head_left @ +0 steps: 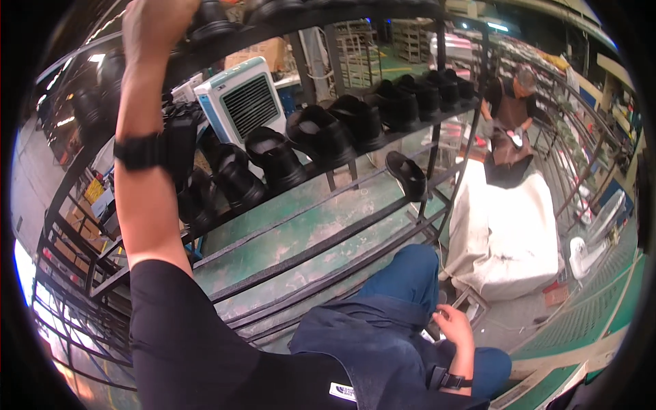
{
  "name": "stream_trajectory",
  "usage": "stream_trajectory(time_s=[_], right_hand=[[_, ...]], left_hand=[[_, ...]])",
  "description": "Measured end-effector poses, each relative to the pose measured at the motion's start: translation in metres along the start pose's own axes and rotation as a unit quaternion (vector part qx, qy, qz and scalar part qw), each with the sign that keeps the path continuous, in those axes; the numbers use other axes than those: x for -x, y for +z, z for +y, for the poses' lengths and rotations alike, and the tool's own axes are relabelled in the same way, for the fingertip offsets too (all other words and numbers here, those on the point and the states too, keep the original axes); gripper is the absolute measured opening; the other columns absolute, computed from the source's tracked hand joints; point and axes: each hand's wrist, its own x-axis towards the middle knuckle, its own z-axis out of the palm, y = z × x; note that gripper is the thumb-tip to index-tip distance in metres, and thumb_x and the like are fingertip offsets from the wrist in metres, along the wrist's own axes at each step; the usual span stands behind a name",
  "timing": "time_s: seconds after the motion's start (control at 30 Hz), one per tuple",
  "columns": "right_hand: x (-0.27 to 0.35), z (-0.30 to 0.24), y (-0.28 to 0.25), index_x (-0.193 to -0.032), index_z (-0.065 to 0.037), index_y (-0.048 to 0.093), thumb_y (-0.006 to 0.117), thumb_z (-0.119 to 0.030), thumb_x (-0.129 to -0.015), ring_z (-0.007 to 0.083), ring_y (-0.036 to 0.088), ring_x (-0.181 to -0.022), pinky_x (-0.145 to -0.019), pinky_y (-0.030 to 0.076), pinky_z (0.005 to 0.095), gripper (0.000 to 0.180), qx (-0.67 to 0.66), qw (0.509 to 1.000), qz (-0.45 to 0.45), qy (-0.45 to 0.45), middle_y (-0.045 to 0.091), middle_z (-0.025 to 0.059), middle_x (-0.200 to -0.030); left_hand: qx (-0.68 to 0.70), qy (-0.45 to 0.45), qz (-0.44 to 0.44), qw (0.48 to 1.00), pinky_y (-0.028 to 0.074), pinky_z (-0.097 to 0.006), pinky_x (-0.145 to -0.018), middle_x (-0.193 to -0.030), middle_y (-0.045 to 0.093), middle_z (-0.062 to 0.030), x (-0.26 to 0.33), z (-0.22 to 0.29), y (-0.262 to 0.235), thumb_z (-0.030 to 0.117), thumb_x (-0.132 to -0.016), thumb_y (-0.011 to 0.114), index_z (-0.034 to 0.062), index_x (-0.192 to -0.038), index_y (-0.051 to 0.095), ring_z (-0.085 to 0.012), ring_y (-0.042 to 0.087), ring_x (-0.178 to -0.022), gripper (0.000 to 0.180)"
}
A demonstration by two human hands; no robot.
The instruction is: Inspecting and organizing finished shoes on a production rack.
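My left hand [156, 31] is raised high to the top shelf of a black metal rack, beside a black shoe [210, 22]. The frame's upper edge cuts it off and its fingers are hidden, so I cannot tell whether it holds anything. Low at the right, my right hand [456, 326] hangs by my blue-trousered knee. Its fingers are loosely bent and apart, with nothing visible in them. A row of black shoes [318, 133] stands on the rack's middle shelf. One more black shoe [407, 175] rests tilted on a lower rail, at its right end.
Behind the rack stands a white and blue air cooler [242, 96]. To the right, a pale cloth [506, 236] drapes over a bulky thing. Beyond it a person in a brown apron [511, 123] handles something small and white. A green perforated panel [581, 328] borders the right side.
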Motion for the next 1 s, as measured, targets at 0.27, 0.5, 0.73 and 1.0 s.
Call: stream_trajectory(time_s=[0.27, 0.5, 0.73, 1.0], right_hand=[[0.003, -0.018, -0.011, -0.121, -0.003, 0.067, 0.068, -0.033, -0.087, 0.0284, 0.071, -0.075, -0.072, 0.054, 0.0392, 0.045, 0.004, 0.999, -0.038, 0.010, 0.073, 0.0138, -0.085], [0.007, 0.016, 0.012, -0.121, -0.002, 0.067, 0.072, -0.030, -0.088, 0.0231, 0.071, -0.082, -0.073, 0.055, 0.0341, 0.044, -0.027, 0.994, -0.083, 0.063, 0.074, 0.0165, -0.093], [0.005, 0.058, 0.026, -0.127, -0.003, 0.063, 0.066, -0.021, -0.095, 0.0138, 0.067, -0.077, -0.063, 0.052, 0.0283, 0.037, -0.202, 0.954, -0.137, 0.173, 0.070, 0.0071, -0.093], [0.008, 0.024, -0.014, -0.124, -0.002, 0.066, 0.067, -0.028, -0.093, 0.0138, 0.066, -0.078, -0.073, 0.052, 0.0298, 0.040, -0.165, 0.970, -0.037, 0.172, 0.072, 0.0088, -0.091]], left_hand=[[0.416, 0.112, -0.212, 0.877, 0.049, -0.034, -0.070, -0.078, 0.067, -0.0022, 0.151, 0.162, -0.030, 0.008, -0.067, 0.073, 0.0122, -0.071, 0.065, -0.0220, 0.065, -0.077, 0.010], [0.585, 0.003, -0.486, 0.650, 0.050, -0.045, -0.079, -0.092, 0.068, -0.0100, 0.352, 0.299, 0.000, 0.024, -0.083, 0.069, 0.0093, -0.093, 0.069, -0.0323, 0.065, -0.093, 0.018], [0.621, -0.187, -0.396, 0.650, 0.044, -0.048, -0.103, -0.128, 0.060, -0.0161, 0.432, 0.375, 0.042, 0.024, -0.080, 0.067, 0.0070, -0.130, 0.056, -0.0372, 0.054, -0.123, 0.054], [0.522, -0.178, -0.536, 0.640, 0.044, -0.047, -0.104, -0.140, 0.048, -0.0181, 0.453, 0.417, 0.145, 0.025, -0.078, 0.069, 0.0106, -0.136, 0.054, -0.0391, 0.051, -0.125, 0.062]])
